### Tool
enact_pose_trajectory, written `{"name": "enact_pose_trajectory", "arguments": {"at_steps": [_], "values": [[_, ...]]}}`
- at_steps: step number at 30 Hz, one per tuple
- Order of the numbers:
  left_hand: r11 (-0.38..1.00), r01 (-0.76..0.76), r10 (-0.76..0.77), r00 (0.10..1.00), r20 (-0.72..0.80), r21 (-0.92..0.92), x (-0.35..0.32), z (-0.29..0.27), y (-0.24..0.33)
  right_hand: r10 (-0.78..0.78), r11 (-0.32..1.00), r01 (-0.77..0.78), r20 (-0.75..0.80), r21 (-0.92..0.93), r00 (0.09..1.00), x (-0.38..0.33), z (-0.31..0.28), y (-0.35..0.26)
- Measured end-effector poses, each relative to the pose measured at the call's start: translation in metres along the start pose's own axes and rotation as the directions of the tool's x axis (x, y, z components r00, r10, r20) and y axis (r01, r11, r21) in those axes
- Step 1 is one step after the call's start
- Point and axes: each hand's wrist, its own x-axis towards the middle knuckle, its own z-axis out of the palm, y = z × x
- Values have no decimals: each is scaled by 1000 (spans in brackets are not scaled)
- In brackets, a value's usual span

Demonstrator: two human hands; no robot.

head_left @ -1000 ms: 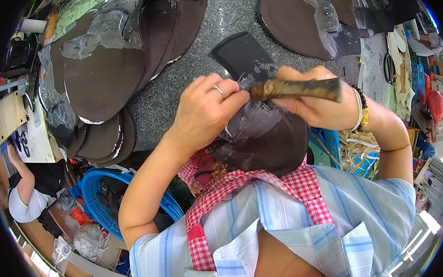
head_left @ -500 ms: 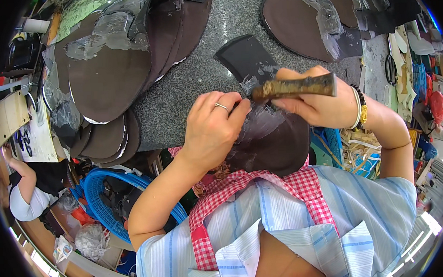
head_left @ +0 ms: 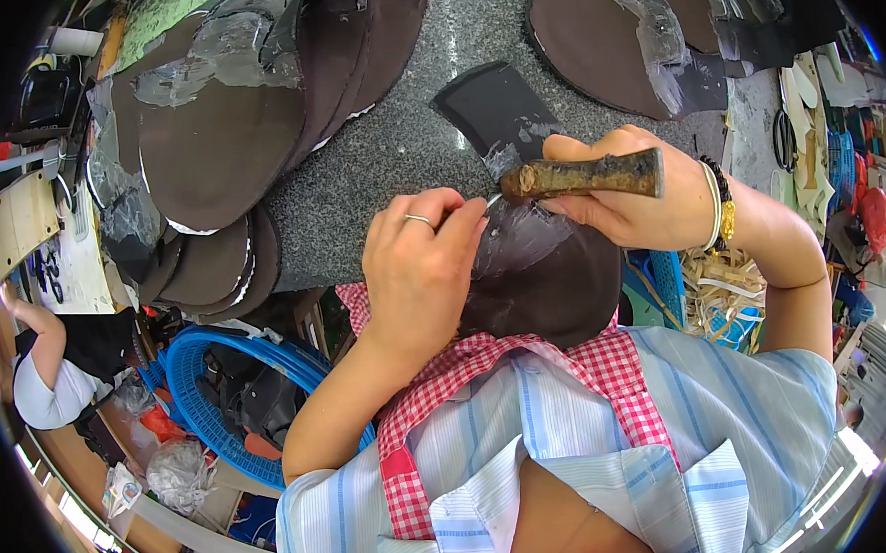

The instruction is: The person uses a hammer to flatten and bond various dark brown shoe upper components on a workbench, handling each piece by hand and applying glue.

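Note:
My right hand (head_left: 624,189) is wrapped round a hammer (head_left: 588,177) with a worn, brown-crusted head; its handle is mostly hidden under the hand. The hammer head lies over the middle of a dark brown sole piece (head_left: 549,296), which overhangs the near edge of the table. From the sole's far end a black strap (head_left: 494,109) lies out on the table, with glue smeared where the two meet. My left hand (head_left: 420,263), wearing a ring, has its fingers curled and pinched at the sole's left edge. What lies between those fingertips is hidden.
Stacked brown soles with glue smears (head_left: 226,148) are at the far left of the speckled grey table (head_left: 358,191), and more soles (head_left: 591,43) at the far right. A blue basket (head_left: 206,429) stands below left. Another person's arm (head_left: 40,333) shows at the left rim.
My left hand has shifted slightly left and down, away from the hammer head. The hammer has tilted a little and looks sharper. The sole has hardly moved.

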Motion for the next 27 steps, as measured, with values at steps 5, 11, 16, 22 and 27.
{"name": "enact_pose_trajectory", "arguments": {"at_steps": [5,11,16,22,27], "values": [[976,-121,128,991,-29,180,-7,4,1,-100,995,100,-102,-6,990,8,-5,-5],[945,-197,181,980,85,262,-6,1,7,-161,987,162,-153,-5,975,15,-3,1],[990,109,-103,992,69,-92,-8,-4,-5,-39,984,41,13,-173,999,8,7,-11],[980,-92,101,994,-41,176,-22,1,0,-202,965,201,10,-168,979,17,0,-3],[926,-181,174,983,49,332,-19,-4,8,-168,978,163,-27,-133,985,20,1,-7]]}}
